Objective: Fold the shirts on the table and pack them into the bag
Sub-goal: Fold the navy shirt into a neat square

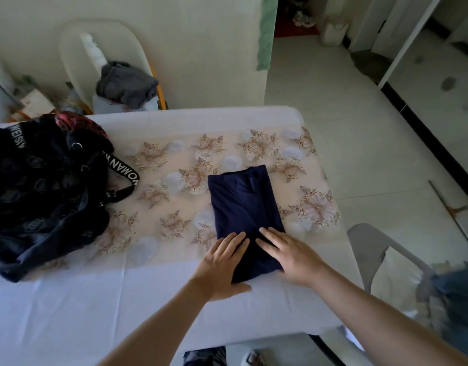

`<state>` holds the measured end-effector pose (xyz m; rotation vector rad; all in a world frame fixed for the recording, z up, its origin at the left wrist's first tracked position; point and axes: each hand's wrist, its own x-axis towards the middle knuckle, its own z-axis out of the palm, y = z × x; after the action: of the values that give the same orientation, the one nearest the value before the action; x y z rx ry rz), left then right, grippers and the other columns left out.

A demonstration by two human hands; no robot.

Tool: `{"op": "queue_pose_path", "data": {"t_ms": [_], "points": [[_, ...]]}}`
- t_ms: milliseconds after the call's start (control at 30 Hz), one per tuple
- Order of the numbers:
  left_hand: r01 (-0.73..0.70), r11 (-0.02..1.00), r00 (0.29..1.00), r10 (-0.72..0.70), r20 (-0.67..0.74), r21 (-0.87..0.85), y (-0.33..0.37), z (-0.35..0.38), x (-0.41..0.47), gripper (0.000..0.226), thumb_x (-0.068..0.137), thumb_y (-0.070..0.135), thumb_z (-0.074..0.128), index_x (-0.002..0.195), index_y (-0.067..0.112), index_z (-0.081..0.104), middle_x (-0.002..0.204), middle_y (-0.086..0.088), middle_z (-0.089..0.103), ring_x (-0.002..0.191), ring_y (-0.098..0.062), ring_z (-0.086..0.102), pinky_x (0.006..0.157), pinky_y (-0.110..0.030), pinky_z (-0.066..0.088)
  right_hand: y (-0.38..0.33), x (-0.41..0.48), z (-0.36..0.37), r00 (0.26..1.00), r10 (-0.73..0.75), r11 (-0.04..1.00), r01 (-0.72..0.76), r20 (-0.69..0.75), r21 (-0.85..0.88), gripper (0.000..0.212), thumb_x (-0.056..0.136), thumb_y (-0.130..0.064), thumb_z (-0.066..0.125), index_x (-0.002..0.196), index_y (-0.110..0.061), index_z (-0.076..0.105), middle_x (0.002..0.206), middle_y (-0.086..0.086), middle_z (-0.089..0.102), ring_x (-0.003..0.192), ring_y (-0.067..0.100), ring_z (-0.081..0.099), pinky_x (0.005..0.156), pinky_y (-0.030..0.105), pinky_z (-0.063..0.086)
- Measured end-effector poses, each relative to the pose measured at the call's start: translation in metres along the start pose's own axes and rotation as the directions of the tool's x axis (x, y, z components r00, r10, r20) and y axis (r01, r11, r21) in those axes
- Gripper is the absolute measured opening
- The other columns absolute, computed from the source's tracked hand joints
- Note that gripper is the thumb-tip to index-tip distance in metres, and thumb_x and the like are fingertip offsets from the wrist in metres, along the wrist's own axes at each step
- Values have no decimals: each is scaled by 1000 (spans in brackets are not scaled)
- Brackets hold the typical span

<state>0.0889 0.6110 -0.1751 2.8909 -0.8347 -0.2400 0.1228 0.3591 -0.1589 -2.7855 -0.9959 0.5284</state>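
While our left hand (222,262) and our right hand (288,257) press flat on its near end, the folded navy-blue shirt (243,204) lies as a long rectangle right of centre on the bench (95,299), which is covered in white cloth with a floral pink-and-gold runner. Our fingers (234,241) are straight and close together, laid on the fabric and gripping nothing; the left thumb rests on the white cloth by the shirt's near corner. We see the black fabric bag (42,186) with white-lettered straps slumped at the bench's left edge, well apart from the shirt, with dark red patterned fabric (79,125) at its top. Beyond the far edge, a crumpled grey garment (127,83) sits on a pale chair (69,62).
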Motion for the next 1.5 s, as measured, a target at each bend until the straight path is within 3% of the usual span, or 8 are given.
{"op": "queue_pose_path", "data": {"t_ms": [200,400,500,667,800,967,1233,1500], "points": [[83,982,992,-97,-78,-169,5,-8,-7,54,82,48,49,128,19,59,108,0,60,99,-22,58,75,-33,56,-13,7,-24,989,122,981,-106,-87,164,49,84,2,51,127,-19,63,144,0,53,126,25,55,86,29,45],[354,791,926,-372,66,-500,-2,-61,3,12,86,22,49,97,22,54,82,0,58,70,-22,53,56,-27,36,-17,8,-43,913,358,836,-219,-198,502,24,74,-23,53,95,-18,64,92,-12,56,83,14,58,71,28,46],[393,596,859,-510,49,-700,-9,-83,20,23,96,27,50,119,28,55,95,14,60,80,-9,58,63,-21,45,-16,13,-48,815,559,657,-321,-155,682,23,81,-21,59,102,-29,67,98,-16,65,86,4,61,75,19,46],[-34,959,851,-121,-511,-283,-2,-66,35,20,91,17,58,110,16,65,112,2,59,105,-19,54,90,-33,46,-14,29,-45,687,719,583,-510,-109,632,32,100,-34,53,129,-23,56,118,-2,68,102,19,64,81,32,49],[-59,998,994,58,-91,-9,7,-22,35,57,95,47,42,148,26,40,158,2,31,146,-21,27,118,-44,28,-21,39,-33,592,768,618,-588,-243,522,50,97,-31,60,143,-19,43,123,5,65,105,27,64,73,35,47],[-125,992,990,127,61,-33,-9,-12,48,79,92,56,48,157,29,12,165,4,-1,152,-20,-5,123,-45,1,-14,36,-6,750,241,952,-308,-616,-3,52,89,-9,62,140,-11,52,140,9,51,125,28,52,102,41,44],[-55,995,989,65,135,-79,-33,-13,47,103,86,77,38,157,19,-8,163,6,-18,148,-9,-20,123,-37,-7,0,13,7,977,200,979,-202,-71,-15,100,89,-71,33,157,-16,-14,164,3,-22,152,14,-16,124,31,1],[10,981,988,20,152,-192,-24,-44,47,71,87,34,53,154,24,31,161,3,17,149,-15,14,119,-35,23,-1,10,-11,964,85,985,-120,-251,-125,66,76,-38,58,135,-7,55,138,9,49,108,25,59,85,37,54]]}}
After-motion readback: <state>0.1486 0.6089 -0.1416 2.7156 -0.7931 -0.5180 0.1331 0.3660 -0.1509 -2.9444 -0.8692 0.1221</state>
